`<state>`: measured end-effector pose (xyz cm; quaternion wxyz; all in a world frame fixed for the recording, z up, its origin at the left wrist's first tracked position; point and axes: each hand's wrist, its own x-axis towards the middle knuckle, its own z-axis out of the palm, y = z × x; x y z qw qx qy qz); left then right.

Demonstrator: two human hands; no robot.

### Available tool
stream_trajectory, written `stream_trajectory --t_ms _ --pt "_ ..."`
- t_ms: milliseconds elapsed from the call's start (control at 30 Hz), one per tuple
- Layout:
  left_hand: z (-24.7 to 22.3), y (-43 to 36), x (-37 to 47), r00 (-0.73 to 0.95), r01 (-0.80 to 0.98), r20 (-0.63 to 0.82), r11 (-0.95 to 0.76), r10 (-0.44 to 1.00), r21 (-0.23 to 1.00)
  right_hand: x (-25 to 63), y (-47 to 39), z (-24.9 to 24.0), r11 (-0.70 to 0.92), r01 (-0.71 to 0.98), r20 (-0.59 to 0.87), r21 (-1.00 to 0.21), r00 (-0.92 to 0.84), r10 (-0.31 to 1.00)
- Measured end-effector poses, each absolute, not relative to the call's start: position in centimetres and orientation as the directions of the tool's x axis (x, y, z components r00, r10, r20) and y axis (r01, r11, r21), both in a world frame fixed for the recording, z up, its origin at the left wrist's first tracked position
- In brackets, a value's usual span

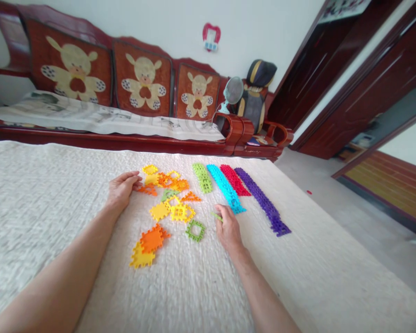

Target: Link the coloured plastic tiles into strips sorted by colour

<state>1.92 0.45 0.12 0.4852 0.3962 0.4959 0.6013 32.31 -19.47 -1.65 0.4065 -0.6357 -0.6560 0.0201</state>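
My right hand pinches a small light green piece, seen edge-on, just left of the lower end of the blue row. At the left edge of a loose pile of yellow and orange pieces, my left hand has its fingers bent beside an orange triangle; whether it grips anything is hidden. A green square frame lies between the hands, nearer me. An orange square overlaps a yellow piece. Right of the pile is a short light green row.
A red row and a long purple row lie right of the blue one on the white textured cover. Behind stand a wooden sofa with bear cushions, a fan and a chair.
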Motion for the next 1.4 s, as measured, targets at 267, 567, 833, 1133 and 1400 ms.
stream_trajectory --t_ms 267,567,833,1133,1400 --pt "-0.1 0.7 1.9 -0.231 -0.175 -0.013 -0.028 0.973 0.984 33.2 -20.5 -0.6 0.268 0.810 0.358 -0.522 -0.078 0.931" --pt "-0.3 0.6 1.7 -0.215 -0.163 0.008 -0.044 0.977 0.986 33.4 -20.6 -0.5 0.361 0.750 0.416 -0.554 -0.126 0.900" --pt "-0.4 0.7 1.7 -0.212 -0.158 0.013 -0.048 0.977 0.986 32.3 -20.9 0.0 0.234 0.841 0.467 -0.488 0.025 0.884" --pt "-0.3 0.7 1.8 -0.209 -0.159 0.012 -0.046 0.978 0.986 32.5 -21.2 0.4 0.231 0.852 0.364 -0.469 -0.051 0.930" --pt "-0.7 0.9 1.6 -0.196 -0.157 0.012 -0.044 0.980 0.987 32.4 -15.1 -0.3 0.248 0.836 0.568 -0.490 0.090 0.818"
